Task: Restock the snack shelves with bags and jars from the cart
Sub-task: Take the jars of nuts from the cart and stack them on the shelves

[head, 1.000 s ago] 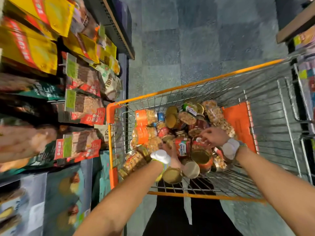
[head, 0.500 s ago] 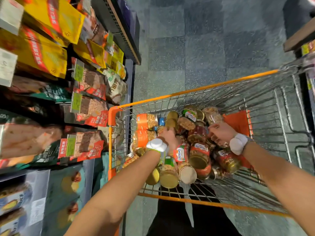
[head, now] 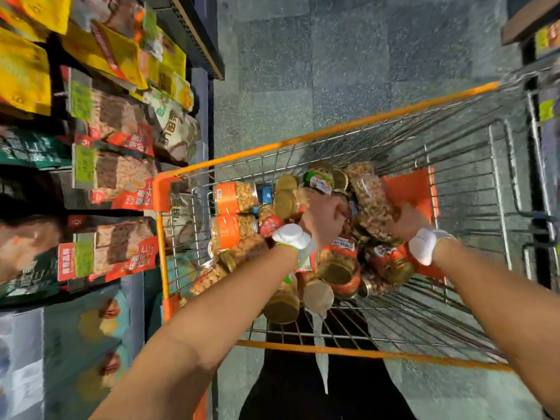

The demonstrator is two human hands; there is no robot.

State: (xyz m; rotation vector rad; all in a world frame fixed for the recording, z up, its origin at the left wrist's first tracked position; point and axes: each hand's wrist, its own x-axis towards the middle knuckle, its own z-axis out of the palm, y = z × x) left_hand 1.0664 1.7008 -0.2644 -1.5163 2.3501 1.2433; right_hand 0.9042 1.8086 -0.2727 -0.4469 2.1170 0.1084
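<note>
Over the last second both hands have travelled from the near end of the jar pile toward the middle of the cart (head: 333,133), and the view has tipped closer over it. The left hand (head: 321,219), which was low among the jars at the front, now sits higher in the frame. Its fingers are curled down round a gold-lidded jar (head: 286,203) that lies on its side left of centre. The right hand (head: 406,222) has shifted right and now presses against a long clear jar of nuts (head: 371,201) just beside the orange flap (head: 409,189). Its fingers are hidden behind that jar and blurred, so whether it has a grip cannot be told.

Nothing has left the cart yet. The jars are still heaped in its centre, some upright, some tipped, and the snack shelves (head: 121,177) with their hanging bags fill the left side of the frame.

The shift suggests the searching is over and a pick is under way, at least on the left. The next move would be a lift clear of the wire sides toward the shelves. Pulling one jar out may let its neighbours roll.
</note>
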